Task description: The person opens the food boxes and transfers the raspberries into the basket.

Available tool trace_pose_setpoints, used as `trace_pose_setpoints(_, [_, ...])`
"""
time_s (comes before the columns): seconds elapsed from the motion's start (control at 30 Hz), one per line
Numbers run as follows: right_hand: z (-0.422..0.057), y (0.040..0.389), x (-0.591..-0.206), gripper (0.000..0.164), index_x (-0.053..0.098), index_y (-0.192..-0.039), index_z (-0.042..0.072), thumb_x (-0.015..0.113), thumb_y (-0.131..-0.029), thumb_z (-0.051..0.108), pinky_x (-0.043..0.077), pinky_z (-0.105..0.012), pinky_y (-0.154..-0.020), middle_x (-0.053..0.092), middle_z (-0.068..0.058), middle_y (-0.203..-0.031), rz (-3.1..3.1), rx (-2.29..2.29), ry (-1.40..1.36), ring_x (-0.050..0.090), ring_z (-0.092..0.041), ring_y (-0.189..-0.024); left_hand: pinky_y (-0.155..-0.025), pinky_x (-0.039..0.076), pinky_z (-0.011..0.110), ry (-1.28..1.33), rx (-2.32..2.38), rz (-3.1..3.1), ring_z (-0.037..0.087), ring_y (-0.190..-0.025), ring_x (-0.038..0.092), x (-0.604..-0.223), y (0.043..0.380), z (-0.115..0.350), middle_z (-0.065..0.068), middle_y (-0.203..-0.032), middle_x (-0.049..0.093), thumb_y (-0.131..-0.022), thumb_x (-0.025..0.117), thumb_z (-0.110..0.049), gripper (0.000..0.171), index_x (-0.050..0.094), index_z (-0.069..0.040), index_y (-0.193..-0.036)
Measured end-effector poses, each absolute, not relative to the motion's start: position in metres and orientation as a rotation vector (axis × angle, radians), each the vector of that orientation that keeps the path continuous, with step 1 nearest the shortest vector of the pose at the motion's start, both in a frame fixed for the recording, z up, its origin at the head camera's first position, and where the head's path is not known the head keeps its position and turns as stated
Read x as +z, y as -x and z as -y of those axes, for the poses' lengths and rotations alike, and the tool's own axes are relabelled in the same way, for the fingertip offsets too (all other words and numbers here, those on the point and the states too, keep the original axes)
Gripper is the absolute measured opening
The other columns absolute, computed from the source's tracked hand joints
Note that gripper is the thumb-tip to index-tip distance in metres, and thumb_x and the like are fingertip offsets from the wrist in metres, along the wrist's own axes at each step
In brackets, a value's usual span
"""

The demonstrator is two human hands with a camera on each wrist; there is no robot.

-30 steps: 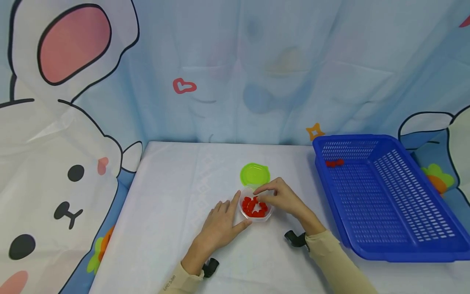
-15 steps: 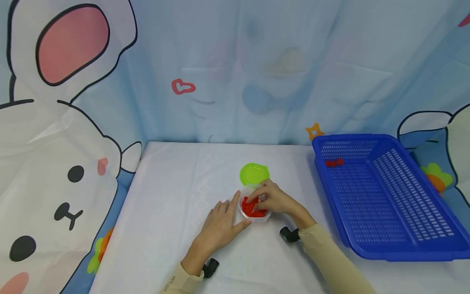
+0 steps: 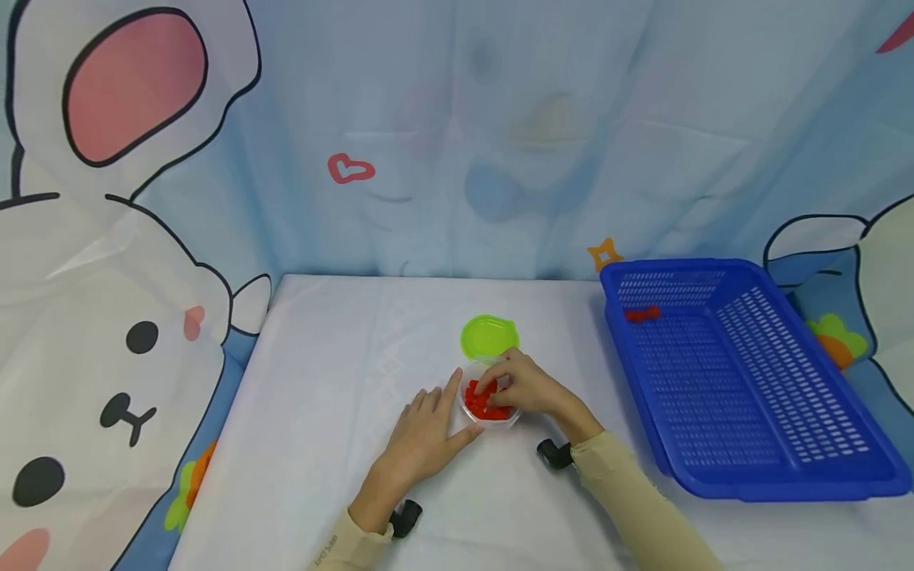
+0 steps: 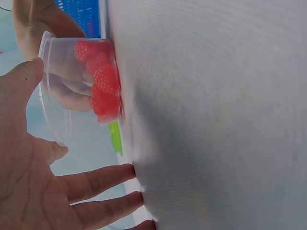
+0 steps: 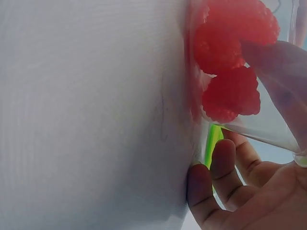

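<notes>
1. Here, my spread left hand (image 3: 423, 444) touched the cup (image 3: 474, 371) from the left.
2. My right hand (image 3: 531, 385) reached its berries (image 4: 104, 79); whether pinching, I couldn't tell.
3. On the far side lay the lid (image 3: 489, 335).

Tan long sleeves (image 3: 639, 503), dark lettering (image 3: 326, 549) on left cuff (image 3: 360, 545), black wrist cameras (image 3: 554, 454)

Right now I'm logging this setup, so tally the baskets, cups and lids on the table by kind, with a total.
Blue basket: 1
Clear cup: 1
Green lid: 1
Total: 3
The red berry-like pieces overlap too much to count.
</notes>
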State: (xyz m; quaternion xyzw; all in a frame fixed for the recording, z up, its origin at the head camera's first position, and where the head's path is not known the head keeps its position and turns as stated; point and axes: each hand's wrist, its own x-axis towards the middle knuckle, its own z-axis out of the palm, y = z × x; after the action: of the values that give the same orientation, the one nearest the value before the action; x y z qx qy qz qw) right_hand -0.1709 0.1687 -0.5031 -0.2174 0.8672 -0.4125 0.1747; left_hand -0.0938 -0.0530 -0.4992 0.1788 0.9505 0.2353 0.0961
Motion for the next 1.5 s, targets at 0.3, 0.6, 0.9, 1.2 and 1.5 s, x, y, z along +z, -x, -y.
trace_pose_setpoints(0.3, [-0.173, 0.17, -0.504, 0.018, 0.08, -0.093, 0.017, 0.08, -0.081, 0.003, 0.048, -0.035, -0.074, 0.053, -0.005, -0.098, -2.476, -1.164, 0.597, 0.046, -0.025, -0.097, -0.109, 0.034, 0.058, -0.538, 0.691, -2.814, 0.046, -0.133, 0.044, -0.499, 0.096, 0.05, 0.023, -0.144, 0.048, -0.094, 0.052, -0.066, 0.089, 0.014, -0.023, -0.162])
trace_pose_setpoints(0.6, [-0.177, 0.17, -0.501, 0.011, 0.08, -0.095, 0.015, 0.081, -0.084, 0.012, 0.044, -0.036, -0.071, 0.056, -0.004, -0.095, -2.481, -1.151, 0.647, 0.044, -0.025, -0.094, -0.109, 0.034, 0.058, -0.543, 0.694, -2.81, 0.046, -0.133, 0.043, -0.5, 0.097, 0.049, 0.022, -0.146, 0.048, -0.094, 0.05, -0.068, 0.09, 0.013, -0.023, -0.162])
trace_pose_setpoints(0.9, [-0.183, 0.165, -0.502, 0.012, 0.08, -0.098, 0.014, 0.077, -0.088, 0.009, 0.041, -0.038, -0.077, 0.056, -0.005, -0.102, -2.47, -1.264, 0.589, 0.043, -0.028, -0.1, -0.11, 0.032, 0.058, -0.546, 0.701, -2.791, 0.045, -0.133, 0.043, -0.501, 0.096, 0.048, 0.022, -0.147, 0.047, -0.094, 0.052, -0.067, 0.091, 0.014, -0.021, -0.162])
trace_pose_setpoints(1.2, [-0.19, 0.162, -0.487, 0.014, 0.079, -0.105, 0.013, 0.072, -0.093, 0.013, 0.04, -0.046, -0.085, 0.058, -0.011, -0.107, -2.536, -1.4, 0.566, 0.044, -0.033, -0.107, -0.109, 0.033, 0.058, -0.524, 0.693, -2.793, 0.045, -0.134, 0.043, -0.5, 0.097, 0.05, 0.021, -0.147, 0.047, -0.094, 0.054, -0.065, 0.091, 0.014, -0.022, -0.162])
trace_pose_setpoints(1.5, [-0.198, 0.157, -0.466, 0.017, 0.075, -0.111, 0.016, 0.071, -0.095, 0.014, 0.047, -0.037, -0.072, 0.058, -0.003, -0.099, -2.655, -1.338, 0.56, 0.051, -0.025, -0.089, -0.109, 0.034, 0.058, -0.506, 0.695, -2.792, 0.044, -0.134, 0.042, -0.502, 0.098, 0.051, 0.021, -0.147, 0.047, -0.093, 0.055, -0.065, 0.091, 0.014, -0.022, -0.162])
